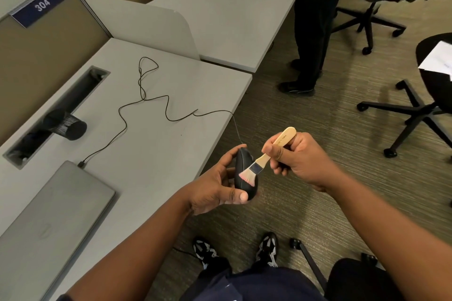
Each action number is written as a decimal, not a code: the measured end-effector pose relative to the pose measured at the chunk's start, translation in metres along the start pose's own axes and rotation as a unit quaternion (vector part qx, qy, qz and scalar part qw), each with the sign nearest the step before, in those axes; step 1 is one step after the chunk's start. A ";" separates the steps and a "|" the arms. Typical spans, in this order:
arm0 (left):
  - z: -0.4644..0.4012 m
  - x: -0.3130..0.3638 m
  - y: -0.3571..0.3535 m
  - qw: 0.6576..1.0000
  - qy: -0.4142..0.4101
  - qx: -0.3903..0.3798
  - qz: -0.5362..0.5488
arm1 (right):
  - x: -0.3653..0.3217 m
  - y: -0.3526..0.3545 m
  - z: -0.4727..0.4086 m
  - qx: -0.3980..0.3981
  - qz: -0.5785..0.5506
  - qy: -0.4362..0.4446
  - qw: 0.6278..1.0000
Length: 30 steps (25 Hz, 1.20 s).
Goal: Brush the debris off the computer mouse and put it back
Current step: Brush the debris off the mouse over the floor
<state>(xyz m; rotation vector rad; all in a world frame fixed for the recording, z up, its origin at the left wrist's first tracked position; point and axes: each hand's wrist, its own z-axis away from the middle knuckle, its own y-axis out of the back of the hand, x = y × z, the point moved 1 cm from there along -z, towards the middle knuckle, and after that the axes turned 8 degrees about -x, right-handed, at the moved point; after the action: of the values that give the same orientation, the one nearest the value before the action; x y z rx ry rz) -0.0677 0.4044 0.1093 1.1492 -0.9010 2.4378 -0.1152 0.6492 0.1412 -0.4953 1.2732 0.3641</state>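
1. Brushing is in hand: the left hand (215, 188) grips the computer mouse (245, 173) off the table (156, 144) edge, fingers curled round it; the right hand (298, 154) pinches the brush (266, 154), bristles on the mouse.
2. Next, I judge: finish sweeping, then set the mouse back on the table.
3. A blue sign (40, 5) reads "304"; the handle print is illegible.
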 end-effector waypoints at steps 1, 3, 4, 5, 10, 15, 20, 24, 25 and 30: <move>-0.001 0.000 0.000 1.000 0.002 -0.003 0.000 | 0.000 0.000 -0.001 0.015 0.003 0.006 1.000; -0.001 -0.002 0.000 1.000 0.004 -0.010 -0.008 | -0.001 0.001 -0.002 0.042 0.013 0.013 0.999; -0.002 -0.002 0.000 1.000 0.005 -0.014 -0.015 | -0.002 0.002 -0.003 0.052 0.022 0.014 0.998; -0.002 -0.002 0.000 1.000 0.006 -0.019 -0.022 | -0.002 0.003 -0.003 0.059 0.032 0.015 0.998; -0.001 0.000 -0.001 0.998 0.009 -0.033 -0.044 | 0.000 0.001 -0.006 0.091 0.056 0.041 0.993; 0.000 0.002 -0.004 0.997 0.013 -0.053 -0.046 | 0.006 0.000 -0.006 0.161 0.062 0.103 0.980; 0.000 0.006 -0.001 0.998 0.011 -0.044 -0.033 | -0.003 0.007 -0.002 0.104 -0.078 0.074 0.989; -0.004 0.005 -0.003 0.998 0.012 -0.046 -0.035 | -0.006 0.007 -0.001 -0.008 -0.003 0.005 1.000; -0.004 0.005 -0.004 0.998 0.012 -0.049 -0.040 | -0.005 0.005 -0.001 -0.008 0.011 0.003 1.000; -0.003 0.003 -0.005 0.997 0.019 -0.055 -0.057 | 0.002 0.008 -0.010 0.113 0.026 0.027 0.993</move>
<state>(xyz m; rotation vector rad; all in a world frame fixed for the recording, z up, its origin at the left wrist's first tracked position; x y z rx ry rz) -0.0691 0.4102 0.1126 1.0818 -0.9199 2.2806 -0.1266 0.6502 0.1358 -0.2818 1.3622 0.2484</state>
